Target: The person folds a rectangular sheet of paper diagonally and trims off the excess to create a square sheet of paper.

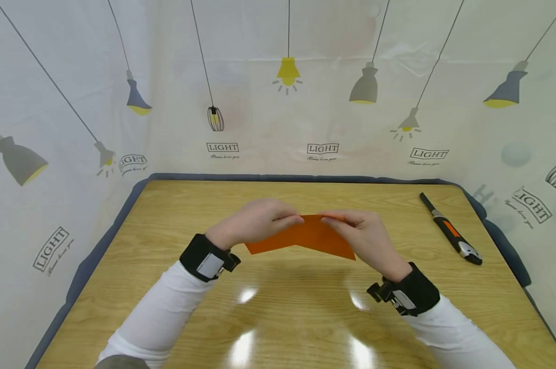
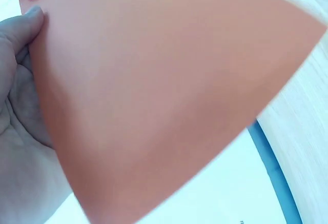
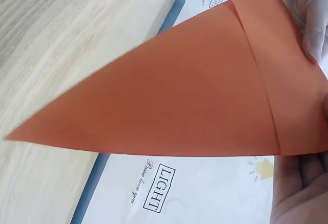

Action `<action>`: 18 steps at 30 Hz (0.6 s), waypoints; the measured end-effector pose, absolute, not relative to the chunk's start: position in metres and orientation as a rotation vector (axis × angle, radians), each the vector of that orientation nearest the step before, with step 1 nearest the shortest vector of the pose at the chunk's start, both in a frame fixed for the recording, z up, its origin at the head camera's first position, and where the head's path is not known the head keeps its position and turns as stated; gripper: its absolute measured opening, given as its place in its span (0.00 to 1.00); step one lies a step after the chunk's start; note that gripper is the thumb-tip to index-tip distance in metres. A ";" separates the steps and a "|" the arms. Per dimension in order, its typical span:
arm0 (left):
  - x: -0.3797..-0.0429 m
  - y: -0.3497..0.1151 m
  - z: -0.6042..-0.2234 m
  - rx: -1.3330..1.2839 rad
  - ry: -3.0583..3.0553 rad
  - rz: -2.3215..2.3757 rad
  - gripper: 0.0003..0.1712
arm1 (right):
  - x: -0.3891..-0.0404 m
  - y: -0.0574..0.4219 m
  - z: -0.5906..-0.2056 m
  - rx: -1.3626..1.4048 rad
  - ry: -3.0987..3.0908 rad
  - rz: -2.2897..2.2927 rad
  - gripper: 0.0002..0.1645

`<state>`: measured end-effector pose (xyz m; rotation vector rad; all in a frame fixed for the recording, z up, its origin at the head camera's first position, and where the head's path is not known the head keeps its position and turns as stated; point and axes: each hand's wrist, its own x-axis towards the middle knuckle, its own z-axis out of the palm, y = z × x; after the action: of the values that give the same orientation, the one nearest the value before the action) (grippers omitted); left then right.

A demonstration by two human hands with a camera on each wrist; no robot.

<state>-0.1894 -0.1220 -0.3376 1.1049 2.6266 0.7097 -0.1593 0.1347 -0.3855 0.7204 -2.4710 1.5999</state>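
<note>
A sheet of orange paper (image 1: pixel 321 237) is held up above the table by its upper edge. My left hand (image 1: pixel 259 221) pinches that edge between thumb and fingers, left of the middle. On the right of the middle, my right hand (image 1: pixel 369 238) pinches the same edge. In the right wrist view a straight crease runs across the paper (image 3: pixel 179 96), setting off a strip along the hands' side. The left wrist view shows a broad flat face of the paper (image 2: pixel 164 85), with the left thumb against its edge. Fingers behind the sheet are partly hidden.
A black utility knife (image 1: pixel 452 233) with an orange inset lies at the right of the wooden table (image 1: pixel 181 307). A dark blue border (image 1: pixel 269 178) edges the table. Behind stands a white sheet (image 1: pixel 255 97) printed with lamps.
</note>
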 end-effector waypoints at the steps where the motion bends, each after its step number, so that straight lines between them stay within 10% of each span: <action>1: -0.189 -0.123 -0.338 1.099 2.630 0.708 0.18 | -0.159 0.136 -0.385 0.712 -2.472 1.605 0.12; 18: -0.189 -0.147 -0.346 1.046 2.587 0.818 0.22 | -0.156 0.148 -0.383 0.589 -2.516 1.582 0.14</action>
<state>-0.1887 -0.1472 -0.3456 1.0457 2.5867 0.8179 -0.1564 0.1479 -0.3825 0.5885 -2.5159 1.5821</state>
